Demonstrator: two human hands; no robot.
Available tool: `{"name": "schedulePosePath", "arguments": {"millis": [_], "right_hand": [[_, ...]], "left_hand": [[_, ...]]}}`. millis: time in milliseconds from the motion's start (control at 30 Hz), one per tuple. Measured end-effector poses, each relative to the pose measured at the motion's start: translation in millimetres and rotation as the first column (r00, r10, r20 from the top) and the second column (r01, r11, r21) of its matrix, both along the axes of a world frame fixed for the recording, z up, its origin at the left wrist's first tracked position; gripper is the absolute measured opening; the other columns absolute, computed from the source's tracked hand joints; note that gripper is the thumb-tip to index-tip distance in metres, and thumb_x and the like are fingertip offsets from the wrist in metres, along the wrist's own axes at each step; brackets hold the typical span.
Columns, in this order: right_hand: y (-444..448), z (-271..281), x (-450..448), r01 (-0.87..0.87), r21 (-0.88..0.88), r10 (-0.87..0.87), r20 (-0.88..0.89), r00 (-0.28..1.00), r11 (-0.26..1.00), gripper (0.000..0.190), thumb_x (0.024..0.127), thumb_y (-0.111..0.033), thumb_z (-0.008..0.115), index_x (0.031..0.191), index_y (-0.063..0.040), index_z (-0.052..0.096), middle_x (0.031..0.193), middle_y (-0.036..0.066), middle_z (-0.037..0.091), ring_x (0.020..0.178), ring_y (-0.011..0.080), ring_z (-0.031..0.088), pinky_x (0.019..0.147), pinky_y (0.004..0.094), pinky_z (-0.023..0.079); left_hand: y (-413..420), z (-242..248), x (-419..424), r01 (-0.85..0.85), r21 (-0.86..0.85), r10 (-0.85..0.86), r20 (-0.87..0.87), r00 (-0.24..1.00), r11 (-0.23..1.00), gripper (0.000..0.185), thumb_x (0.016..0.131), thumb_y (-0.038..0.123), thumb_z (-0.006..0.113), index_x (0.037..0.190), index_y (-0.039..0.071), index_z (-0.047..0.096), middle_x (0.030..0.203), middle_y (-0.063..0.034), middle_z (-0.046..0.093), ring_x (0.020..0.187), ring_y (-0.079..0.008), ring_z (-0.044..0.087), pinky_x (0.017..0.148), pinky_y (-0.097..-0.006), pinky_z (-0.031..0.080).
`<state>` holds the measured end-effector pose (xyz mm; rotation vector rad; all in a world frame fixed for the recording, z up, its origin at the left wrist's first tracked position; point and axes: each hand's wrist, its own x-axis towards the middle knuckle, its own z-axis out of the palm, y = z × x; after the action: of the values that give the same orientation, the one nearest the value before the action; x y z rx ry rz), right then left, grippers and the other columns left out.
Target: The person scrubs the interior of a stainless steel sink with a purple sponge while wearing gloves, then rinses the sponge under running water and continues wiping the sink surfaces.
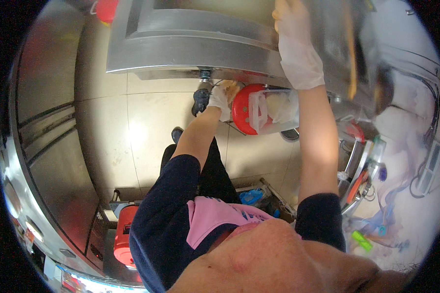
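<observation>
Both of my hands wear thin translucent plastic gloves. My left hand (223,96) is low, beside a red round stool (243,110); its fingers are bent, and whether they grip anything is unclear. On the stool stands a clear plastic container (264,117) with a handle and something pale inside, partly behind my right forearm. My right hand (295,40) reaches up over the front of a stainless steel counter (190,47). Its fingertips meet the upper picture edge, so what they touch cannot be made out.
A steel cabinet (55,110) runs along the left. Behind me lie a red case (124,234) and a blue plastic bag (251,196). At right, utensils (359,186) hang near a white wall with cables (434,99). A caster (204,74) shows under the counter.
</observation>
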<state>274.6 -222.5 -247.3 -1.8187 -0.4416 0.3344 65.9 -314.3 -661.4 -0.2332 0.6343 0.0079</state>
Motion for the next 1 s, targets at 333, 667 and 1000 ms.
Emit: {"name": "schedulePosePath", "arguments": {"millis": [333,667,1000], "right_hand": [[-18,-22,-7,0.052,-0.095,-0.040,0.133,0.990,0.994,0.028,0.107,-0.024,0.055,0.124,-0.003,0.064,0.080,0.001,0.059,0.064,0.0108,0.052,0.057,0.0332,0.044],[5,19,-53,-0.012,-0.037,0.009,-0.077,0.997,0.999,0.038,0.106,-0.017,0.059,0.139,0.001,0.062,0.077,-0.002,0.055,0.057,0.0059,0.046,0.048,0.0270,0.037],[18,-45,35,-0.121,-0.242,0.101,-0.096,0.990,0.963,0.027,0.101,-0.005,0.061,0.127,0.001,0.065,0.075,-0.002,0.052,0.063,0.0110,0.050,0.056,0.0289,0.041]], "left_hand": [[6,66,13,-0.059,0.111,0.082,-0.216,0.973,0.992,0.014,0.100,0.009,0.059,0.089,0.003,0.063,0.093,-0.0141,0.070,0.093,-0.0315,0.072,0.089,-0.0439,0.063],[36,58,-14,0.083,0.239,-0.039,-0.183,0.982,0.967,0.020,0.104,0.020,0.057,0.107,0.005,0.071,0.104,-0.0110,0.074,0.098,-0.0278,0.073,0.087,-0.0365,0.062],[117,161,-225,0.462,0.796,-0.322,-0.352,0.879,0.391,0.058,0.105,0.039,0.065,0.152,0.008,0.049,0.158,-0.0090,0.054,0.137,-0.0292,0.060,0.111,-0.0433,0.053]]}}
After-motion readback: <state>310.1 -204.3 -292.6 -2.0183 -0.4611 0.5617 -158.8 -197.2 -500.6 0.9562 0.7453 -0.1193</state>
